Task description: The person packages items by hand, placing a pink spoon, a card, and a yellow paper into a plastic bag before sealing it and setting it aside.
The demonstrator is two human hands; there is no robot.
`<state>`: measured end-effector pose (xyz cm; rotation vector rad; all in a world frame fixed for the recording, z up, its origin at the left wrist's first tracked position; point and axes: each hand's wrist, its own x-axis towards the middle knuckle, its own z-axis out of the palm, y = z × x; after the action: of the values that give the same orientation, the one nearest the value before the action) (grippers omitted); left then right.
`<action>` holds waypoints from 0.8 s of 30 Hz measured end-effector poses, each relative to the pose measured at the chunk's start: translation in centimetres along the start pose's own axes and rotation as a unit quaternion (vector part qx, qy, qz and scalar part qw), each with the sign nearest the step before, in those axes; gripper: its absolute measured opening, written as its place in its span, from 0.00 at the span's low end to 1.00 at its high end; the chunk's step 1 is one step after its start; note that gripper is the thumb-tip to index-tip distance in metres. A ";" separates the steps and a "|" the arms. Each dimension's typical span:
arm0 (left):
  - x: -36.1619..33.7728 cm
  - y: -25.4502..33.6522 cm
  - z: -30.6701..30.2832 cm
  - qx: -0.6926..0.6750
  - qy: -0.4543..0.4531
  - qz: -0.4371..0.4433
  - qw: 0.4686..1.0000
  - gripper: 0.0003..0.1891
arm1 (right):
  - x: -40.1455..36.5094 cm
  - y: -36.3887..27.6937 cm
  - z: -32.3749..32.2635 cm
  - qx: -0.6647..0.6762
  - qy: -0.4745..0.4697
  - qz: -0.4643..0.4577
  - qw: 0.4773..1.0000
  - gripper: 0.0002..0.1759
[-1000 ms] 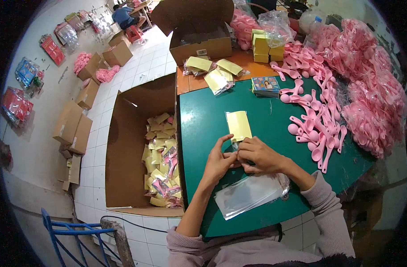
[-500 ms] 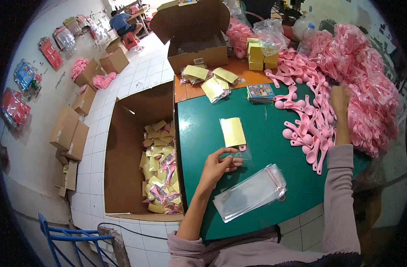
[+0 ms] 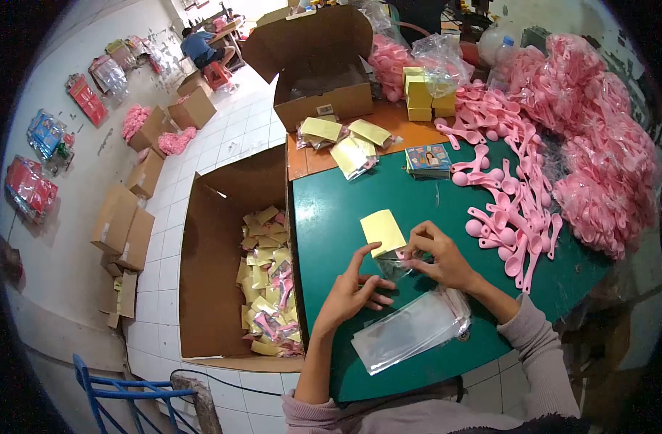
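On the green tabletop [image 3: 331, 217] lies a small clear bag with a yellow card [image 3: 383, 231] in its upper part. My left hand [image 3: 354, 289] touches the card's lower left edge with its index finger, the other fingers apart. My right hand [image 3: 438, 254] pinches at the bag's lower end, where a bit of pink shows between the fingertips; what exactly it grips is too small to tell. Just below both hands lies a stack of clear plastic bags [image 3: 410, 329]. Loose pink spoons [image 3: 515, 217] are heaped to the right of my right hand.
A deep cardboard box [image 3: 222, 289] with filled packets stands left of the table. Behind are an open carton [image 3: 323, 101], packets [image 3: 352, 155], printed cards [image 3: 428, 159], yellow boxes [image 3: 419, 98] and bagged pink spoons [image 3: 605, 166]. A person [image 3: 198, 49] sits far off.
My right hand has come from the spoon heap at the right to the small bag. The yellow card is tilted, and my left index finger has moved onto its edge.
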<state>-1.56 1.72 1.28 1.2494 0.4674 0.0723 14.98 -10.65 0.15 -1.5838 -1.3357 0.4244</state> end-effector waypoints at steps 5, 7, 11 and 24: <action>1.2 -1.1 0.7 0.282 0.080 0.109 0.950 0.11 | -0.5 0.5 -0.7 -0.012 -0.047 0.009 0.999 0.10; 1.4 -1.4 0.7 0.251 0.118 0.135 0.951 0.07 | -0.4 0.6 -0.8 0.032 -0.033 0.086 0.995 0.07; 1.9 -2.2 0.3 0.249 0.151 0.167 0.942 0.08 | -0.6 2.2 0.1 0.198 -0.035 0.149 0.968 0.08; 2.4 -2.9 0.5 0.175 0.227 0.137 0.948 0.08 | 0.1 0.9 1.4 0.135 0.067 0.208 0.966 0.12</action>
<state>0.24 1.05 -1.96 1.6500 0.7224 0.5440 14.41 -9.86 -1.26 -1.6243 -0.7987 0.7108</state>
